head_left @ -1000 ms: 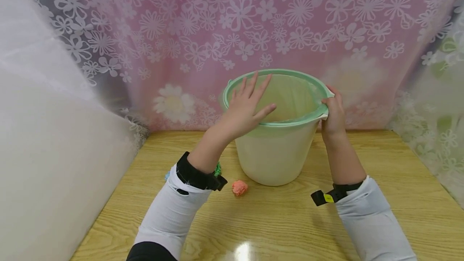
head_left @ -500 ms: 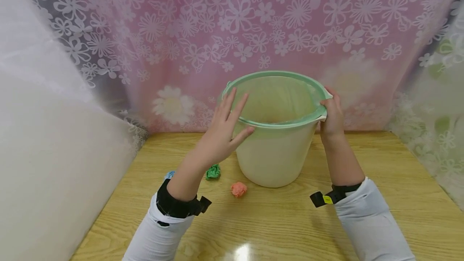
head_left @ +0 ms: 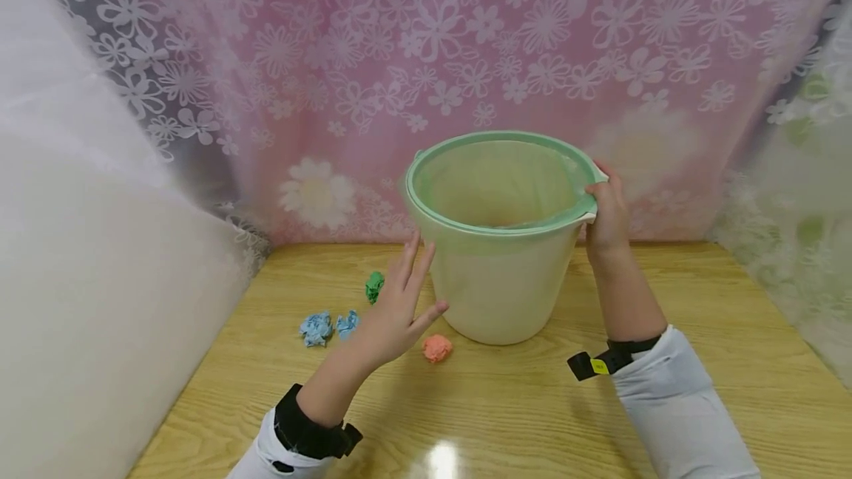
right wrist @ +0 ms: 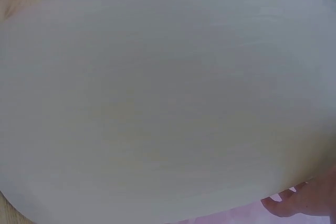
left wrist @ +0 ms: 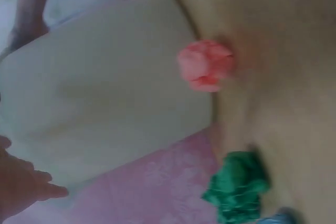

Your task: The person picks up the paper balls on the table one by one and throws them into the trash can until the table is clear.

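Note:
A cream bucket point(head_left: 499, 287) with a pale green rim stands upright on the table, its inside lined with a thin translucent bag point(head_left: 492, 176). My right hand point(head_left: 610, 216) grips the rim at its right side, thumb over the top. To the bucket's left, my left hand point(head_left: 393, 309) is in the air with spread fingers and holds nothing. Just right of it lies a crumpled orange paper ball point(head_left: 437, 348). A green paper ball point(head_left: 374, 287) shows behind it, and two blue paper balls point(head_left: 316, 329) lie to its left, one partly covered by the hand.
The wood-grain table point(head_left: 519, 412) ends at a pink flowered curtain point(head_left: 319, 80) behind the bucket. A white sheet point(head_left: 100, 257) hangs along the left side, and a pale floral curtain point(head_left: 799, 228) along the right.
My left hand has come down and left, from over the bucket's mouth to beside its wall, uncovering the green and blue paper balls. My right hand keeps its grip on the rim.

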`<state>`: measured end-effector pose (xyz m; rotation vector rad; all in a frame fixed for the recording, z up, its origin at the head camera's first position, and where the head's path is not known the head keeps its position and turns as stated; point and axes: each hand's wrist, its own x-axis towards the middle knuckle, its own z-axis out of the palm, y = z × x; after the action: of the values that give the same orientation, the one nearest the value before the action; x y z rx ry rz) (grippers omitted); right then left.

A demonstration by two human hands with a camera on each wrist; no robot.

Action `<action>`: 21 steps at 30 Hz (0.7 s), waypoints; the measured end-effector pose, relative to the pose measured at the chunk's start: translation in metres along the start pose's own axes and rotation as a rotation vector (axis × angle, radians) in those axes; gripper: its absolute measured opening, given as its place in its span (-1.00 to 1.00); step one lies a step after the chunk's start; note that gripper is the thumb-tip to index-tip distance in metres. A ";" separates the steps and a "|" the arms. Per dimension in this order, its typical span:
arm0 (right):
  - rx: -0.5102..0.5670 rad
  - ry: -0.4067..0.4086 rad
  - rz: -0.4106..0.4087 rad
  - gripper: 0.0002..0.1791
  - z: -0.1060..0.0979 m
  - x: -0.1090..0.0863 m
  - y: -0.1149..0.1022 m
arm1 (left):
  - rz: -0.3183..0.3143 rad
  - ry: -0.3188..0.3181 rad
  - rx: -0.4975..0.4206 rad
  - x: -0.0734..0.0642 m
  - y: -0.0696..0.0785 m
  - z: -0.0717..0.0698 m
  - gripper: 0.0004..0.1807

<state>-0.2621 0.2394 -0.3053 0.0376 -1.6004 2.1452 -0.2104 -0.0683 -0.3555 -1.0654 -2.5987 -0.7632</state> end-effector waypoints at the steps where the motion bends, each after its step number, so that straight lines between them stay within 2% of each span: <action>1: 0.004 -0.002 -0.001 -0.44 0.001 0.000 0.001 | -0.016 -0.033 -0.001 -0.004 -0.003 0.004 -0.18; 5: 0.018 0.002 -0.009 -0.44 0.003 0.001 0.003 | -0.073 -0.162 -0.024 -0.016 -0.016 0.016 -0.26; 9: 0.019 0.005 -0.015 -0.44 0.003 0.001 0.003 | -0.087 -0.252 -0.024 -0.024 -0.028 0.029 -0.29; 17: 0.007 -0.007 -0.019 -0.43 0.002 0.000 0.002 | 0.051 -0.379 0.106 -0.031 -0.044 0.054 -0.41; 21: 0.009 -0.007 -0.021 -0.44 0.002 0.001 0.002 | 0.079 -0.434 0.129 -0.031 -0.048 0.064 -0.45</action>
<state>-0.2637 0.2376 -0.3062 0.0646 -1.5875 2.1381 -0.2236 -0.0801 -0.4392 -1.4155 -2.8817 -0.3688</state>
